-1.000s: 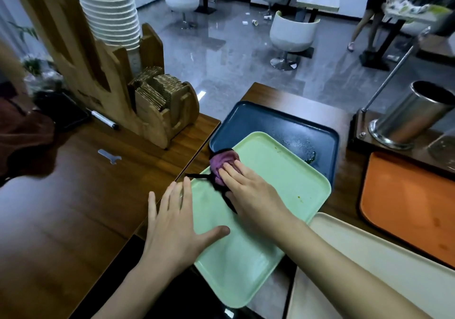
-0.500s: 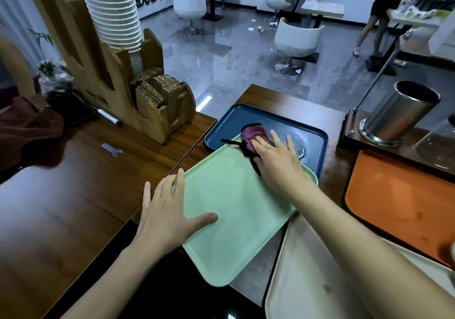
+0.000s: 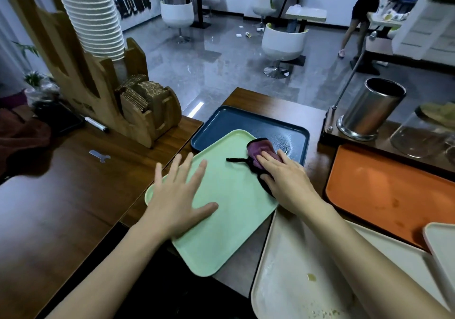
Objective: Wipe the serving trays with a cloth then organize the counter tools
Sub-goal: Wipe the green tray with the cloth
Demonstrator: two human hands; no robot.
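Well to the left of the left hand [image 3: 177, 200]: dark red rag [image 3: 22, 131] heaped on the wooden counter [image 3: 61, 208]. Beyond that hand, further back: wooden holder [image 3: 81, 85] carrying a stack of white bowls [image 3: 93, 18] and a row of cardboard sleeves [image 3: 140, 94]; marker [image 3: 96, 123] lying at its foot; small flat metal wrench [image 3: 99, 155] just past the fingertips, to their left, not touched.

Left hand laid palm down, fingers straight and spread, gripping nothing, pressing on the near-left part of the green tray [image 3: 221, 232]. Green tray set askew, far corner overlapping the blue tray [image 3: 234, 124]; wet smears noted on the blue surface.

Right hand [image 3: 288, 183] found at the green tray's far-right corner, fingers extended flat on top of the purple cloth [image 3: 259, 150], pressing rather than clutching. Cloth partly exposed ahead of the fingertips, a dark cord trailing from it toward the left hand.

Beneath the right forearm: cream tray [image 3: 295, 281], soiled with yellowish crumbs. Right of the right hand: orange tray [image 3: 381, 190]. Beyond it: steel canister [image 3: 369, 109] and a glass jar [image 3: 423, 134].
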